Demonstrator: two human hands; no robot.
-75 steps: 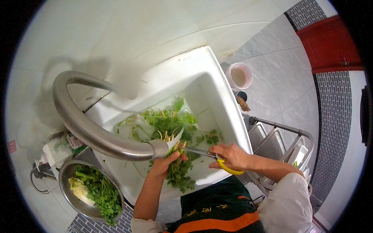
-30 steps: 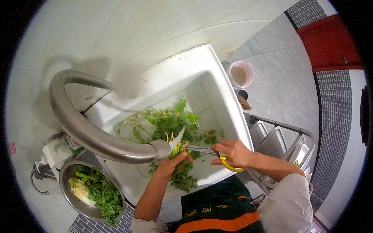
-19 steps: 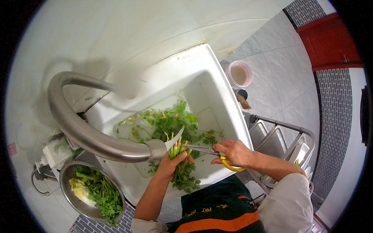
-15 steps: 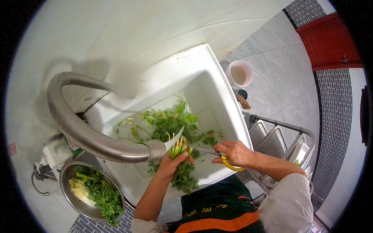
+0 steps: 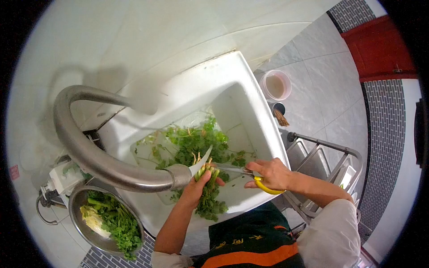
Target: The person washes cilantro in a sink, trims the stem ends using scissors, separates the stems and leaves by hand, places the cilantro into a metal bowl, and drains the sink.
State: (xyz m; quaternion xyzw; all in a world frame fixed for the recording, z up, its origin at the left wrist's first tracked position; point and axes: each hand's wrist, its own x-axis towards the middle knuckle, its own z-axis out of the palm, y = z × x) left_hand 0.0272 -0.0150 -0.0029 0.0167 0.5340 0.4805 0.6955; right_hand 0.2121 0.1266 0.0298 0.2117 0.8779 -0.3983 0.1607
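Observation:
A bunch of cilantro [image 5: 209,203] is gripped in my left hand [image 5: 195,191], stems up and leaves hanging down over the near side of the sink [image 5: 263,100]. My right hand [image 5: 275,175] is wrapped round yellow-handled scissors [image 5: 266,188]. Their blades reach left to the stem ends, and the tips are hidden among the stems. Water [image 5: 202,163] streams from the faucet [image 5: 111,167] just beside the bunch. More cilantro [image 5: 192,145] lies in the sink beyond my hands.
At the lower left, a metal bowl [image 5: 77,223] holds leafy greens and a pale cabbage piece. A metal rack [image 5: 328,144] with trays stands to the right. On the floor are a pinkish bucket [image 5: 286,85] and a bristled brush [image 5: 281,118]. The faucet arches over the sink's left side.
My right hand has shifted slightly and the scissor handles have swung a little downward. The blades now lie across the stem tops. My left hand keeps its hold, nearly still.

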